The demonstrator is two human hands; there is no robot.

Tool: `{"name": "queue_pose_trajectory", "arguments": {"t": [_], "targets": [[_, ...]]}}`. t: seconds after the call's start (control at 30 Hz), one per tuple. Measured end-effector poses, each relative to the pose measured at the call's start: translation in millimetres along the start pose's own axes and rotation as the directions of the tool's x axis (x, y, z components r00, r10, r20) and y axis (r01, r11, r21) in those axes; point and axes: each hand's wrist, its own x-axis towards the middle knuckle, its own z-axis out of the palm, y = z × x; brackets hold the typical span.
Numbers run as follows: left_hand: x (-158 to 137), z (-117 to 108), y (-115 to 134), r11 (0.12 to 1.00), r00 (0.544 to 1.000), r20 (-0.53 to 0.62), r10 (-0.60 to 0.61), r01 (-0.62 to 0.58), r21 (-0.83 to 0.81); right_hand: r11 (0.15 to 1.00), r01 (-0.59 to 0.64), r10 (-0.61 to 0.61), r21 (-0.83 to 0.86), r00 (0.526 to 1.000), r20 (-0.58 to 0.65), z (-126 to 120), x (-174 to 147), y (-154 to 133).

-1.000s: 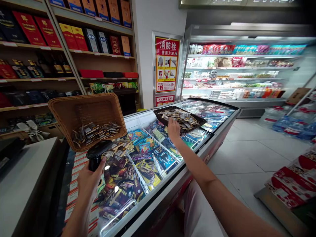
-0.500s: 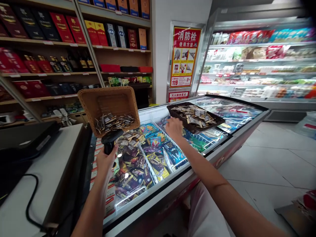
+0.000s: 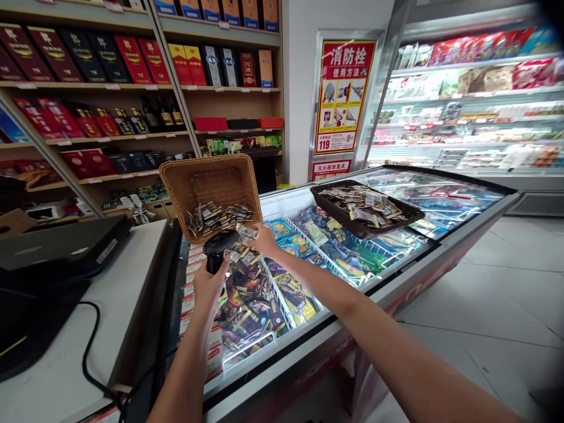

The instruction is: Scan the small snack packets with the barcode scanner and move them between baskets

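My left hand (image 3: 208,286) is wrapped round the handle of a black handheld barcode scanner (image 3: 219,242), its head pointing up and forward. Pinched in my right hand (image 3: 267,241) is a small sachet (image 3: 245,232), close beside the scanner head. Just behind them a tan wicker basket (image 3: 171,187) leans with its opening towards me, holding a heap of similar sachets (image 3: 220,217). Farther right, a dark brown basket (image 3: 335,215) full of sachets rests on the glass top of the chest freezer (image 3: 326,320). More loose sachets lie on the glass below the scanner.
Frozen packs in wire dividers show through the freezer glass. On the left stands a white counter (image 3: 136,282) with a black device (image 3: 61,247) and a cable (image 3: 90,352). Shelves of boxes (image 3: 152,61) rise behind, and a refrigerated display (image 3: 467,117) stands back right.
My right hand has moved left from beside the dark basket to the scanner, where a sachet now shows in its fingers. My left hand keeps hold of the scanner. The view has turned slightly left.
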Motion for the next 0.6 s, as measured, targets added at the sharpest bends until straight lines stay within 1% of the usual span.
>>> {"name": "queue_pose_trajectory", "arguments": {"t": [0.07,0.13,0.23,0.3,0.37,0.43,0.5,0.53,0.57,0.6], "targets": [[0.1,0.4,1.1,1.0,1.0,-0.003,-0.005,0.005,0.019,0.99,-0.001,0.009,0.142,0.999,-0.052,-13.6,0.6,6.2],[0.5,0.9,1.0,0.999,1.0,0.003,0.004,-0.005,0.039,0.963,-0.012,0.044,0.27,0.993,-0.111,-30.7,-0.4,14.4],[0.2,1.2,-0.5,0.997,0.998,0.051,0.036,-0.039,0.064,0.882,-0.001,0.094,0.472,0.98,-0.174,-59.8,-5.9,30.5],[-1.3,1.2,-1.6,0.993,0.99,0.127,0.064,-0.075,0.088,0.794,-0.022,0.161,0.607,0.971,-0.175,-77.6,-11.0,42.5],[-4.3,2.2,-2.1,0.982,0.961,0.256,0.108,-0.144,0.124,0.708,-0.075,0.257,0.702,0.953,-0.158,-90.7,-15.0,52.4],[-9.0,5.0,-1.8,0.962,0.902,0.402,0.156,-0.231,0.144,0.639,-0.101,0.316,0.763,0.938,-0.141,-97.4,-16.8,57.6],[-14.5,9.4,-1.0,0.945,0.85,0.494,0.183,-0.29,0.148,0.596,-0.091,0.323,0.798,0.937,-0.134,-98.2,-17.1,57.2],[-17.0,11.8,-0.7,0.942,0.84,0.509,0.189,-0.302,0.149,0.584,-0.082,0.317,0.808,0.939,-0.134,-97.0,-17.2,55.4],[-18.9,14.1,-0.7,0.942,0.846,0.497,0.193,-0.302,0.149,0.578,-0.076,0.311,0.813,0.941,-0.133,-95.4,-17.3,53.0],[-20.1,16.0,-1.0,0.943,0.863,0.465,0.197,-0.297,0.15,0.577,-0.075,0.307,0.813,0.943,-0.131,-93.6,-17.7,50.4]]}}
